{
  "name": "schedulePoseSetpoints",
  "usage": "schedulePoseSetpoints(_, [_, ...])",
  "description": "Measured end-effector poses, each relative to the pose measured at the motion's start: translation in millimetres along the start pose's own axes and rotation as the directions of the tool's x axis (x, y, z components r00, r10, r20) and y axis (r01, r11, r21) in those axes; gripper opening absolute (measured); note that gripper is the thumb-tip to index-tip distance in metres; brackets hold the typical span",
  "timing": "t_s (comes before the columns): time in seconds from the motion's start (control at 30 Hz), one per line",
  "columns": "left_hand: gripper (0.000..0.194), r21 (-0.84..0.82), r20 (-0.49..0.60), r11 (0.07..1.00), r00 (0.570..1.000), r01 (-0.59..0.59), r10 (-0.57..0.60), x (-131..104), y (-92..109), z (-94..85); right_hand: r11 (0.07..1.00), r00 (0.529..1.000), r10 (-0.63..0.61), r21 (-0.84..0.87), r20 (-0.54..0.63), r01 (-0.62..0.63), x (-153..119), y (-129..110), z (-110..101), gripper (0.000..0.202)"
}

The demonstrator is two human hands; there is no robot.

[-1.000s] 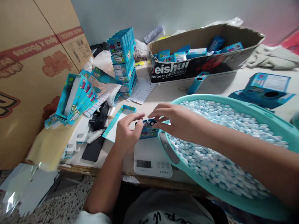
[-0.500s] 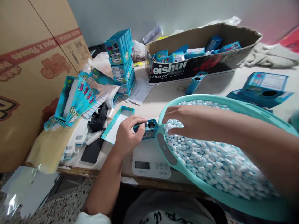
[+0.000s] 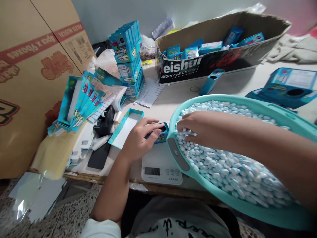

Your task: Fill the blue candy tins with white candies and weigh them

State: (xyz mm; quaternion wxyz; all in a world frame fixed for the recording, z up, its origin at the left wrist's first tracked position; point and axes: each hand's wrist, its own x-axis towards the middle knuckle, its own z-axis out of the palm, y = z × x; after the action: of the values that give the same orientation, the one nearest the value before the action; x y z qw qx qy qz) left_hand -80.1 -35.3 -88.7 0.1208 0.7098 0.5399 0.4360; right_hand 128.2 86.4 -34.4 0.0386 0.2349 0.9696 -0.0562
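Observation:
My left hand (image 3: 140, 137) rests over a small blue candy box (image 3: 162, 136) with a round hole in its top. Thumb and forefinger stretch across the box beside the hole, a little apart, and no candy shows between them. The box stands on a white digital scale (image 3: 162, 172), against the rim of a turquoise tub (image 3: 210, 190). Inside the tub lie many white and pale-blue candies (image 3: 223, 167). My right hand (image 3: 189, 124) reaches into them at the tub's left end, fingers curled around a few candies; the fingertips are partly hidden.
A shallow blue-edged tray (image 3: 126, 129) lies left of the scale. Behind are stacked blue boxes (image 3: 127, 59) and a black carton (image 3: 178, 74) with more boxes. A large cardboard box (image 3: 32, 86) stands at left. Blue packages (image 3: 284, 87) lie at right.
The white candy pinched in my left fingers is gone from view, and those fingers have moved over the hole. My right fingers have drawn together around candies. The whole view has shifted slightly.

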Motion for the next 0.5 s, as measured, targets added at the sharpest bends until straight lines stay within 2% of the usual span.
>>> schedulePoseSetpoints(0.27, [0.037,0.013,-0.137,0.996,0.987,0.088,-0.085,2,-3,2.0,0.995,0.991,0.102,0.000,0.091,-0.102,13,2,3,0.012])
schedulePoseSetpoints(0.4, [0.038,-0.018,-0.155,0.996,0.983,0.092,-0.094,1,-2,1.1,0.996,0.985,0.084,0.024,0.149,-0.088,9,-1,-7,0.008])
schedulePoseSetpoints(0.5, [0.037,-0.033,-0.146,0.996,0.986,0.082,-0.086,1,-1,0.7,0.995,0.986,0.084,0.043,0.142,-0.091,6,-2,-12,0.010])
